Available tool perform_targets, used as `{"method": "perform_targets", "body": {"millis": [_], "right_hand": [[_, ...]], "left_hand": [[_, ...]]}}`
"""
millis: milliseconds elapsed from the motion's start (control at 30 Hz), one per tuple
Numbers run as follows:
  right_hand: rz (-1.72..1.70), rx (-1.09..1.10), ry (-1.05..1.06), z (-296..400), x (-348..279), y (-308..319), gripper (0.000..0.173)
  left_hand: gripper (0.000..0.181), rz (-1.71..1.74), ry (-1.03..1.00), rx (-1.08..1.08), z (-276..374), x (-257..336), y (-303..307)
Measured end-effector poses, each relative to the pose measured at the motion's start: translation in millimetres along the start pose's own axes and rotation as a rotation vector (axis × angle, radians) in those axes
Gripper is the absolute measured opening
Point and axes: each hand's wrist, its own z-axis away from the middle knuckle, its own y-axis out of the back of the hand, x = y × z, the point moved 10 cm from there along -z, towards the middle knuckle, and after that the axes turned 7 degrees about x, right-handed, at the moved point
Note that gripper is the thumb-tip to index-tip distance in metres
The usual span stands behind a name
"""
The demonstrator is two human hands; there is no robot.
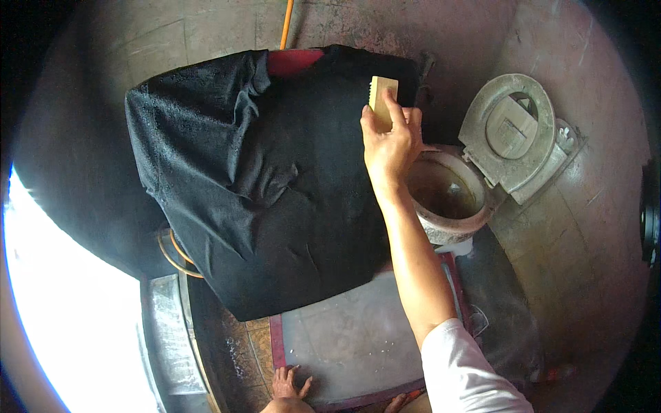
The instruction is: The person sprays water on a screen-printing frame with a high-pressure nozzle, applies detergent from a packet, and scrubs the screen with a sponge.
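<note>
A dark wet cloth garment (320, 180) lies spread in front of me, with folds on its left side. Near its upper right corner my right hand (393, 137) grips a pale scrub brush (383, 100), whose bristles show on the left side. My left hand (290, 383) is low in the view, fingers spread, at the near left corner of a grey panel with a red border (351, 330). It holds nothing that I can see. Part of a red surface (293, 62) shows at the garment's upper edge.
A toilet bowl (446, 188) with water stands right of the garment, beside its raised seat and lid (508, 118). An orange hose (287, 26) runs at the top; orange loops (178, 255) lie at the left. Patterned tiles (253, 340) border the panel's left side.
</note>
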Motion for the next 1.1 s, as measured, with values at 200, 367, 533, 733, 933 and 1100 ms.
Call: {"method": "perform_targets", "body": {"millis": [200,367,533,733,933,1100], "right_hand": [[-0.006,-0.097,-0.069,91.5,24.7,31.6,0.046],[0.012,-0.034,-0.032,7.7,12.8,3.1,0.046],[-0.019,-0.052,-0.030,67.9,24.9,23.1,0.046],[-0.013,-0.009,0.057,-1.2,8.5,0.3,0.048],[-0.048,-0.069,0.013,69.5,10.7,14.7,0.060],[-0.075,-0.022,0.066,33.1,8.3,2.8,0.055]], "left_hand": [[0.060,0.020,-0.011,0.021,9.0,-4.3,-3.6],[0.059,-0.027,0.012,0.034,12.5,0.6,6.1],[0.060,0.011,-0.003,0.018,7.6,-6.1,-9.6],[0.062,-0.050,0.042,-0.015,9.3,-6.4,-3.5],[0.064,-0.012,0.056,-0.032,7.9,-5.7,-4.9],[0.066,-0.110,-0.002,-0.017,10.6,-7.3,-7.6]]}}
